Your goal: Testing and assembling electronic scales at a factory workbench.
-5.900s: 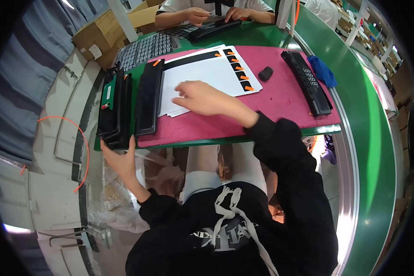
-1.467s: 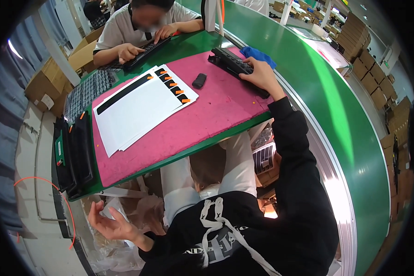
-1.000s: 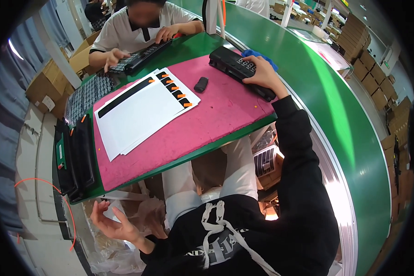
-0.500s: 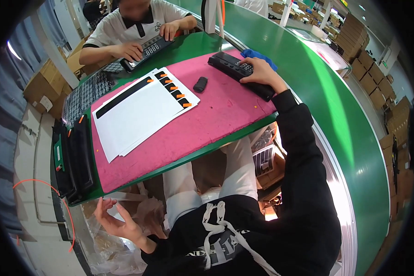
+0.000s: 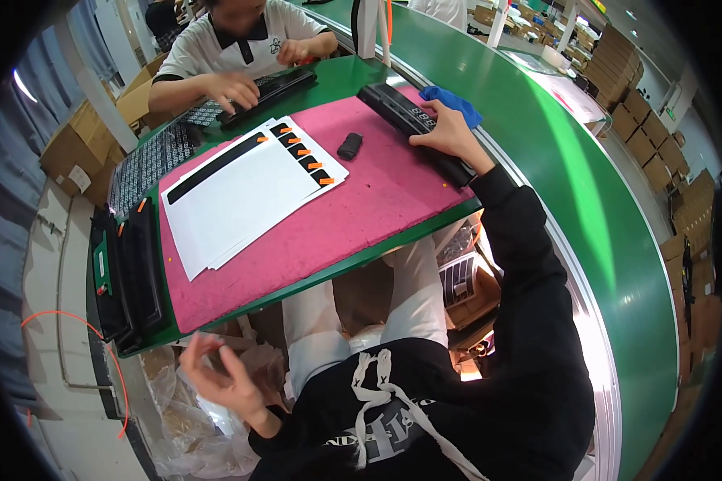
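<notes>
On the right side of the pink mat [image 5: 393, 200], a long black device with a digit display [image 5: 393, 108] lies at a slant. My right hand [image 5: 456, 135] grips it across the middle, thumb on the near side and fingers over the far edge. My left hand [image 5: 223, 378] hangs in the air below the table's front edge, slightly blurred, its fingers apart with nothing seen in them. White sheets [image 5: 241, 210] carrying black strips with orange tabs lie left of the device. Between the sheets and the device rests a small dark pad [image 5: 350, 146].
Black curved panels [image 5: 143, 264] stand at the table's left end. Across the table, a co-worker's hands are over another black device [image 5: 277, 94]. A patterned sheet [image 5: 148, 168] lies at the far left, a blue cloth [image 5: 455, 104] beyond my right hand. Plastic bags sit below the table.
The device under my right hand has shifted slightly left and turned a little. My left hand has moved a bit right. The co-worker's device now lies flatter, one hand lifted off it.
</notes>
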### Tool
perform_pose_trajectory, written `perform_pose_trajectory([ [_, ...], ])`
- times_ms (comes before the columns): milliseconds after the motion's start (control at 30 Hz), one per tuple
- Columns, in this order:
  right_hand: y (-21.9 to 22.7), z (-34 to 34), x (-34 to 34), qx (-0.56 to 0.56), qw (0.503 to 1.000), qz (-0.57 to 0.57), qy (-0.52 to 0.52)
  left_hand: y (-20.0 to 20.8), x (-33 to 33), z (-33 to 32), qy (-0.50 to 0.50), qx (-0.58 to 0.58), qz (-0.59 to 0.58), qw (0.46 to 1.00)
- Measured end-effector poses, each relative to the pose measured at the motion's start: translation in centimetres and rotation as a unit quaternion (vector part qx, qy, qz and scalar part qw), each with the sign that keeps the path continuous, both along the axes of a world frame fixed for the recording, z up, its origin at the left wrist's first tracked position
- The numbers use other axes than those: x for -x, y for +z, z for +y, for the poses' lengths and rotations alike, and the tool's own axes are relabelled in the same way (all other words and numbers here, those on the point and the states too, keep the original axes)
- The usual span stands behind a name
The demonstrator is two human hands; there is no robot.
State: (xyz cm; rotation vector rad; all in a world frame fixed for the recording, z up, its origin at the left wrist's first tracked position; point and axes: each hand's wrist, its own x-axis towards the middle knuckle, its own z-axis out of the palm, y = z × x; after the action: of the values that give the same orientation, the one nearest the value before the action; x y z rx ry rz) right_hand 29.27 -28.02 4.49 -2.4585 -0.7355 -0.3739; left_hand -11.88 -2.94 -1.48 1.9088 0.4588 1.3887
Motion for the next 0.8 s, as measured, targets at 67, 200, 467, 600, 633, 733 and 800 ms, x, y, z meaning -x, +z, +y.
perform_pose_trajectory([
  [67,1.1,0.6,2.0,-0.078,0.997,0.021,-0.003,0.4,-1.8,-1.8,-0.077,0.028,0.055,0.995],
  [200,2.6,4.9,7.4,-0.230,0.966,0.106,0.045,2.0,-8.7,-7.0,-0.222,-0.034,0.138,0.965],
  [467,3.0,8.2,13.8,-0.435,0.873,0.159,0.153,1.9,-15.6,-10.2,-0.256,-0.016,0.050,0.965],
  [600,3.4,6.5,15.0,-0.499,0.806,0.255,0.192,3.4,-14.0,-6.9,-0.273,-0.034,0.012,0.961],
  [633,3.2,5.8,15.2,-0.508,0.785,0.286,0.209,3.5,-13.8,-5.9,-0.313,0.041,-0.010,0.949],
  [733,1.6,3.4,16.1,-0.519,0.736,0.368,0.234,4.3,-13.0,-2.6,-0.333,0.159,0.013,0.929],
  [800,0.1,2.4,16.9,-0.519,0.670,0.466,0.253,4.5,-12.7,-0.9,-0.313,0.200,0.061,0.927],
])
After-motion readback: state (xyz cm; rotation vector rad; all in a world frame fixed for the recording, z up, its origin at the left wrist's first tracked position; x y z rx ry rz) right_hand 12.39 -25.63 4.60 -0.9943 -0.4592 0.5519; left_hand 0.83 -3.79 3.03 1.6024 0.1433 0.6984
